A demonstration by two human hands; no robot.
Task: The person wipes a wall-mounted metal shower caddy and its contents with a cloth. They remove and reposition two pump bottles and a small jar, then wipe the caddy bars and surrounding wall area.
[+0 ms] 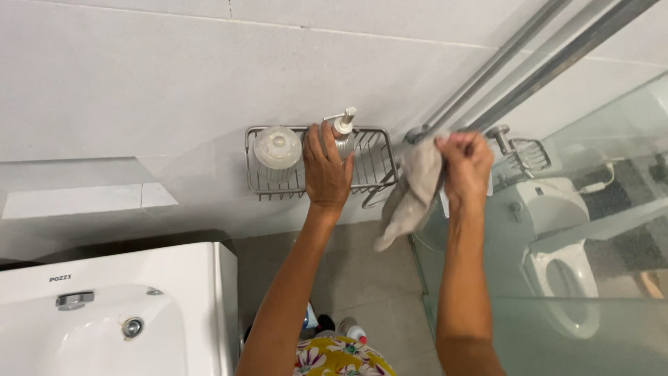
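White tiled bathroom wall, hands up at the wire rack.

Left hand [327, 170] wraps around the pump bottle [342, 136] standing in the wire rack [376, 163], beside a round clear jar [277, 150]; right hand [465, 166] grips a grey cloth [412, 195] bunched against the glass screen's rail (sink [111, 313] below left). Looks like wiping around the rack; lifting the bottle needs a steady grip.

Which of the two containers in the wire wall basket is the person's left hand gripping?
The pump bottle on the right; the left hand wraps it. The round-lidded jar stands untouched beside it.
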